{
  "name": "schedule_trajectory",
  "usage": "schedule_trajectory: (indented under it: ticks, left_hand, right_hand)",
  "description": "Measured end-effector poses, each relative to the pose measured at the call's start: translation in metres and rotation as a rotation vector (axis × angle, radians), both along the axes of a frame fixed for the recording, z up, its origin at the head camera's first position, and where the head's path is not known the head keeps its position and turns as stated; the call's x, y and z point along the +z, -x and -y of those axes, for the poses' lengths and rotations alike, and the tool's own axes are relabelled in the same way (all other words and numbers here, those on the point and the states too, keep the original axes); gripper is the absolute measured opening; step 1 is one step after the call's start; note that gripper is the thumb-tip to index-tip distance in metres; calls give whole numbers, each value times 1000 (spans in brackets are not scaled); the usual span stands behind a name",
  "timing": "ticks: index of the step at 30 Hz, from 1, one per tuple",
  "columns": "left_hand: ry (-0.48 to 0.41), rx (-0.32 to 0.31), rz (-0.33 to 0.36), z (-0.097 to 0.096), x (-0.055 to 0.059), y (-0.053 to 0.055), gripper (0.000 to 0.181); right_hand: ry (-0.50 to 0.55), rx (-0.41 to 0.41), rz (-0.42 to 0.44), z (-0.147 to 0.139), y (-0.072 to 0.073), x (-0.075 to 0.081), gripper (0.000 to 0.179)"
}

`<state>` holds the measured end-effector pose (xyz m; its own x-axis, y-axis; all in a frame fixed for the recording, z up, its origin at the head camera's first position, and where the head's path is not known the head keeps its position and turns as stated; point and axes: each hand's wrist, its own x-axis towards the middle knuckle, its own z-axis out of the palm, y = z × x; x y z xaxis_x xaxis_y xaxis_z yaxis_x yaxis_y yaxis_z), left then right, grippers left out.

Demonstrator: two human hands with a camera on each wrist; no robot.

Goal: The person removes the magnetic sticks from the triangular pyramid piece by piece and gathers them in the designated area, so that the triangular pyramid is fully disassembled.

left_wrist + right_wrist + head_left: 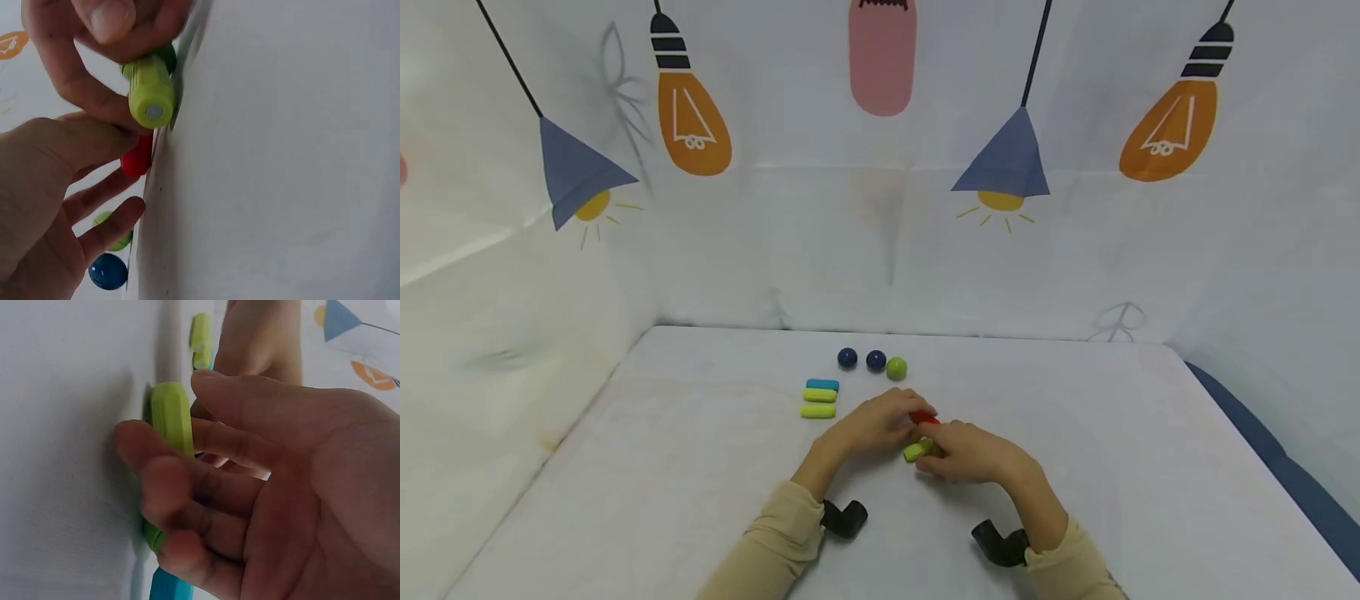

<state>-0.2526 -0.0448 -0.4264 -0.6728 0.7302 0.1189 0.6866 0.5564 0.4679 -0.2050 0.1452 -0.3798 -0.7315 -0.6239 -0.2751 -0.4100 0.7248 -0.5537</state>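
My left hand (880, 421) pinches a red magnetic stick (136, 156) between thumb and fingers, low over the table. From the right, my right hand (973, 450) meets it, its forefinger reaching to the red stick. The right hand's fingers curl round a lime magnetic stick (172, 415), whose end shows a round metal face in the left wrist view. Behind that stick sits a green ball (167, 56), mostly hidden. Below the fingers in the right wrist view, a blue piece (169, 584) shows partly.
Beyond the hands, two dark blue balls (847, 358) and a lime ball (897, 368) form a row. Left of the hands lie a blue stick (822, 384) and two lime sticks (817, 411). A printed white cloth (805, 250) hangs behind the white table (700, 467).
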Motion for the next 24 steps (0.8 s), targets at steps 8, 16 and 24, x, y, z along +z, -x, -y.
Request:
schedule_trajectory:
  ticks: [8,16,24]
  left_hand:
    - [79,143,-12,0,0,-11,21]
    - [145,126,48,18,12,-18,23]
    - [155,63,138,27,23,-25,24]
  right_hand:
    - [22,20,81,-8,1,4,23]
    - [8,79,117,-34,9,15,21]
    - [40,-23,23,-47,21,0,15]
